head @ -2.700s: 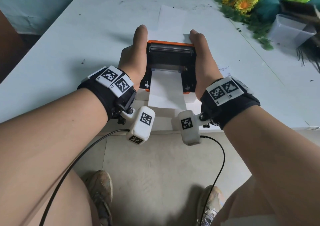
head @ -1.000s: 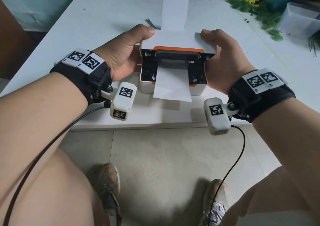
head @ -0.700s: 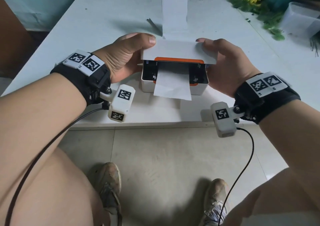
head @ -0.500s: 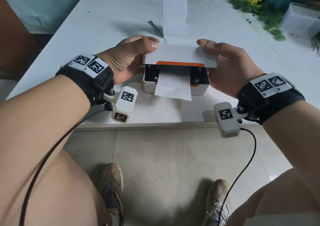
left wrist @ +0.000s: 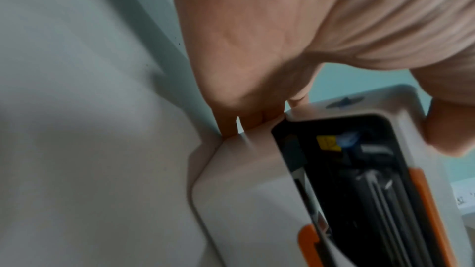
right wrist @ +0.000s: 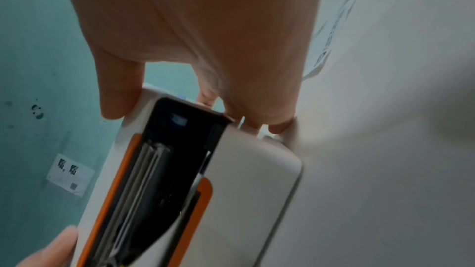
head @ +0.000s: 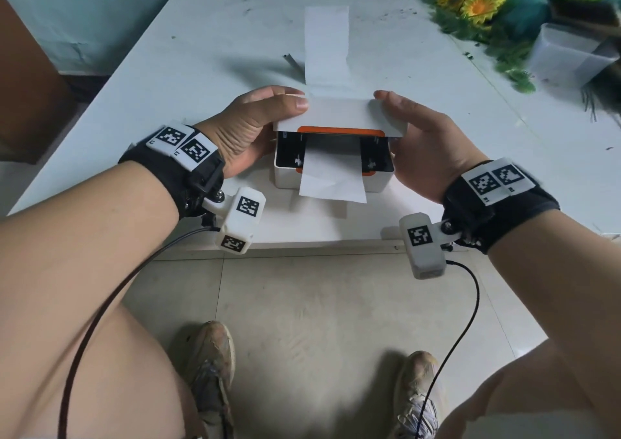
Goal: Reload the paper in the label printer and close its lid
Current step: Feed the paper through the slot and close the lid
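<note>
The white label printer (head: 336, 178) with orange trim stands near the table's front edge. Its lid (head: 339, 117) is tilted down over the body, with a gap still showing the black inside. A white paper strip (head: 331, 183) hangs out of the front and trails flat behind the printer (head: 326, 42). My left hand (head: 268, 116) grips the lid's left end, thumb on top. My right hand (head: 413, 126) grips the right end the same way. In the wrist views the lid (left wrist: 411, 149) (right wrist: 107, 180) stands apart from the body (left wrist: 244, 200) (right wrist: 252, 190), and my fingers reach behind the hinge.
Artificial sunflowers (head: 477, 5) and a clear plastic container (head: 568, 55) sit at the far right of the white table (head: 168, 86). A small dark strip (head: 292, 62) lies behind the printer. The table's front edge (head: 302, 242) is just below my wrists.
The lid has swung from upright down toward the printer body. Both hands moved from the printer's sides onto the lid's ends and follow it down.
</note>
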Demonstrator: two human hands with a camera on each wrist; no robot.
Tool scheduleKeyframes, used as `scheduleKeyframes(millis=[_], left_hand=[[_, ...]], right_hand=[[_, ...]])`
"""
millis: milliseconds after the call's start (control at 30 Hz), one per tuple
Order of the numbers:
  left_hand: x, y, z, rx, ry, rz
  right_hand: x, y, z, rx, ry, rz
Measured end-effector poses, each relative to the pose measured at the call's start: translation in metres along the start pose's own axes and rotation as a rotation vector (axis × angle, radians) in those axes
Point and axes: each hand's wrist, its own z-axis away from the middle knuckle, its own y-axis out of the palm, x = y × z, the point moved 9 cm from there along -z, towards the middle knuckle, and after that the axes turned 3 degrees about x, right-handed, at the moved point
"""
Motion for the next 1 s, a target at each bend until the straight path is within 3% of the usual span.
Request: scheduleKeyframes(millis=[167,300,400,467,533,600,667,733,833,1000], left_hand=[[0.001,0.011,0.002,-0.019,-0.034,-0.011],[-0.002,0.016,-0.001,-0.049,-0.071,-0.007],[-0.001,0.015,-0.005,-0.078,-0.088,-0.008],[0.001,0.011,-0.009,-0.081,-0.090,-0.018],[0.002,0.009,-0.012,-0.082,-0.091,-0.033],[0.004,0.006,-0.015,-0.083,-0.096,-0.037],[0.006,0.005,-0.018,-0.073,-0.099,-0.048],[0.007,0.005,-0.020,-0.059,-0.106,-0.047],[0.005,0.006,-0.019,-0.055,-0.115,-0.059],[0.006,0.004,-0.017,-0.058,-0.120,-0.090]], right_hand=[[-0.008,0.001,-0.001,-0.143,0.117,0.052],[0.001,-0.014,0.004,-0.446,0.054,0.110],[0.010,-0.027,0.024,-0.704,0.008,0.367],[0.019,-0.020,0.041,-0.790,-0.103,0.501],[0.033,0.004,0.050,-0.710,-0.286,0.627],[0.040,0.041,0.053,-0.478,-0.400,0.790],[0.032,0.073,0.053,-0.245,-0.407,1.044],[0.015,0.092,0.053,-0.060,-0.328,1.320],[-0.014,0.091,0.051,0.151,-0.053,1.474],[-0.016,0.086,0.049,0.189,-0.001,1.543]])
